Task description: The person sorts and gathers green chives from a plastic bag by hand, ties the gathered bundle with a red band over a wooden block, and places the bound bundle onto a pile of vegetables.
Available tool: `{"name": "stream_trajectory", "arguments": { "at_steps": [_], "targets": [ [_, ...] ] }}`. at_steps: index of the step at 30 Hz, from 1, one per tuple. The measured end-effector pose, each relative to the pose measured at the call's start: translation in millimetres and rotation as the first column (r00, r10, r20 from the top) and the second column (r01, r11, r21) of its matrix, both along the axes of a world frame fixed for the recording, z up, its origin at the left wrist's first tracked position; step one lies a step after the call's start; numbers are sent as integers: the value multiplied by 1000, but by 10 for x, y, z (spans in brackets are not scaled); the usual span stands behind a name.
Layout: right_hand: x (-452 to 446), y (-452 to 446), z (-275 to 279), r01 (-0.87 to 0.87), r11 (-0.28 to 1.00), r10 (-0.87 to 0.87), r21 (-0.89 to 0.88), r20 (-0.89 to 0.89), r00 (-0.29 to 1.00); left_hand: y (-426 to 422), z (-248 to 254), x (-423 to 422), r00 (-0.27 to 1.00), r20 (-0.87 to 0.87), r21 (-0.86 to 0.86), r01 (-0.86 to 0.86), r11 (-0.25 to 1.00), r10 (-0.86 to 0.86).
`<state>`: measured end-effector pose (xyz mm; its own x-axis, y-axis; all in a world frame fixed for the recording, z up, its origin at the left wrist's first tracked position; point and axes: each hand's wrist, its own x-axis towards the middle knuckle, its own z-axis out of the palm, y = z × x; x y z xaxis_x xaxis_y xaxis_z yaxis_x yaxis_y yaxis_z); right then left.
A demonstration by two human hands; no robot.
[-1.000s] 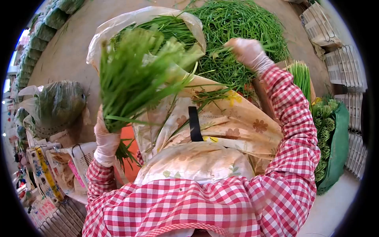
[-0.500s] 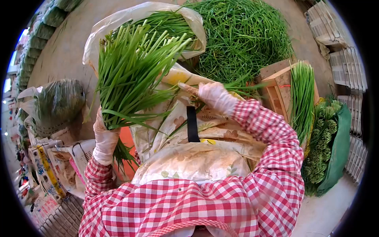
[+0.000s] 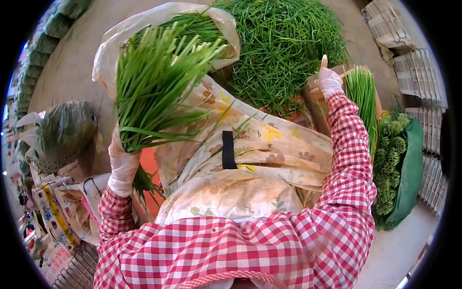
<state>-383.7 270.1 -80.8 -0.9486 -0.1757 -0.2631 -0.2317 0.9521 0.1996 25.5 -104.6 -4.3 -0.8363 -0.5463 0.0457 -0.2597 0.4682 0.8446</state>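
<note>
My left hand (image 3: 124, 156), in a whitish glove, is closed around a thick bunch of garlic chives (image 3: 159, 91). Their long green leaves fan upward, pale ends at the top, and a few tips hang below the fist. My right hand (image 3: 330, 81), also gloved, is stretched out at the far right, beside the big loose heap of chives (image 3: 288, 48) and over the wooden crate (image 3: 315, 96). One bare-tipped digit points up, and nothing shows in this hand; its other fingers are partly hidden. A stained floral apron (image 3: 269, 149) covers my lap, with a few loose blades on it.
A clear plastic bag (image 3: 108, 53) of chives lies ahead. Upright chives (image 3: 361, 91) stand by the crate, beside bundles (image 3: 390, 168) wrapped in green cloth (image 3: 409, 168). A filled bag (image 3: 70, 130) sits at left; white plastic crates (image 3: 409, 74) line the right.
My right hand has swung from over the apron outward to the right, up to the crate, and the blades near it are gone from there. My left hand keeps hold of the chives. The view has shifted slightly.
</note>
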Motion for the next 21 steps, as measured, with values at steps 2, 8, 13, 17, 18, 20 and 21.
{"name": "stream_trajectory", "arguments": {
  "at_steps": [2, 8, 13, 17, 18, 20, 21],
  "targets": [
    [173, -238, 101, -134, 990, 138, -46, 107, 985, 18, 75, -96, 1000, -17, -96, 24, 995, -26],
    [1472, -1111, 507, 124, 670, 638, -732, 653, 408, -79, 382, -322, 997, 35, -19, -70, 997, 70],
    [2054, -1545, 631, 799, 340, 773, -496, 631, 63, 337, 543, -798, 969, -239, -85, 36, 996, -56],
    [1938, -1544, -489, 997, 67, 974, -38, 220, -57, 535, 391, -697, 979, 26, -465, 191, 865, -203],
    [1900, -1447, -636, 999, -24, 981, 29, 193, 18, 597, 393, -621, 965, 195, -569, 256, 782, -174],
    [1904, -1329, -880, 982, -126, 985, 141, 133, 107, 781, 279, -538, 954, 156, -651, 294, 699, -257],
    [1956, -1336, -814, 973, -137, 988, 187, 100, 120, 832, 214, -450, 900, 354, -519, 415, 748, -255]
  ]
}}
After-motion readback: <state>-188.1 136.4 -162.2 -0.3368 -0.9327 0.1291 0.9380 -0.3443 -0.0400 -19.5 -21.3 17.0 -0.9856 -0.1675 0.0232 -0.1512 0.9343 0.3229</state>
